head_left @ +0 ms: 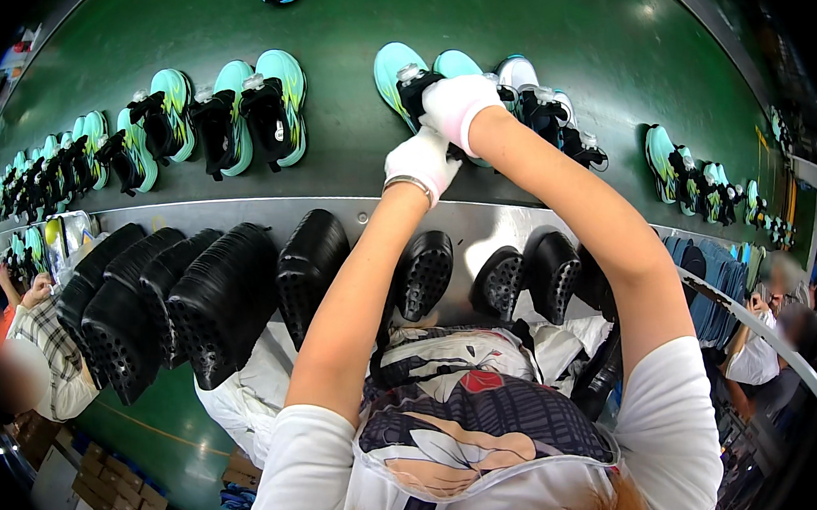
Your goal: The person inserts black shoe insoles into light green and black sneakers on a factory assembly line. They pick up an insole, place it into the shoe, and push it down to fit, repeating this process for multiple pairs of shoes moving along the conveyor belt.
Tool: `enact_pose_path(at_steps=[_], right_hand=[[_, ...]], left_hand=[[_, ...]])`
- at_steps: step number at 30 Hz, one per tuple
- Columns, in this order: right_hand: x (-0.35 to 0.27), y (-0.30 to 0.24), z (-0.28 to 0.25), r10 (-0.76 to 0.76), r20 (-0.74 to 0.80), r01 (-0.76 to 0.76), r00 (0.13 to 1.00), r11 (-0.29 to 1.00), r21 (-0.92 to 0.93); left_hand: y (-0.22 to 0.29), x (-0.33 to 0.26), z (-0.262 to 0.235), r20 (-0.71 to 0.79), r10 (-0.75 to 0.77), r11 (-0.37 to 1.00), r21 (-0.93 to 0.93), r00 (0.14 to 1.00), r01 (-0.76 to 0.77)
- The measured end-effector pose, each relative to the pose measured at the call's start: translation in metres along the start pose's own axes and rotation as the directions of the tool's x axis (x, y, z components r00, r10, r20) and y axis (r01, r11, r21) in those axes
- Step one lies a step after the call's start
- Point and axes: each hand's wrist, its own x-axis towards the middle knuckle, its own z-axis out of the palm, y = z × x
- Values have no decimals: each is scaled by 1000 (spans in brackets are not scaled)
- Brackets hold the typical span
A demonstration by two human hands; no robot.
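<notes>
Both my hands wear white gloves and meet over a pair of sneakers on the green work surface. My right hand (460, 107) is closed at the black collar of the mint-green sneakers, covering much of the right one (457, 63). The left sneaker (398, 69) shows its mint toe, with a clear crumpled piece near its black opening. Just below, my left hand (420, 164) is closed, its fingers curled near the heel; what they hold is hidden. White-and-black sneakers (516, 72) stand right beside my right hand.
A long row of mint-green sneakers (282, 103) runs left along the green surface (335, 14); more sneakers (660, 157) stand right. Black shoe lasts (226, 291) fill a metal ledge (363, 216) before me. Other people work at both sides; stacked cardboard boxes (112, 489) lie lower left.
</notes>
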Motion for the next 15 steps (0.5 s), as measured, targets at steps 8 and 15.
enact_pose_path(at_steps=[8, 15], right_hand=[[25, -16, 2, -155, 181, 209, 971, 918, -336], [36, 1, 6, -83, 55, 90, 995, 984, -156]], left_hand=[[-41, 45, 28, 20, 17, 999, -30, 1000, -17], [-21, 48, 13, 50, 9, 1000, 12, 999, -9]])
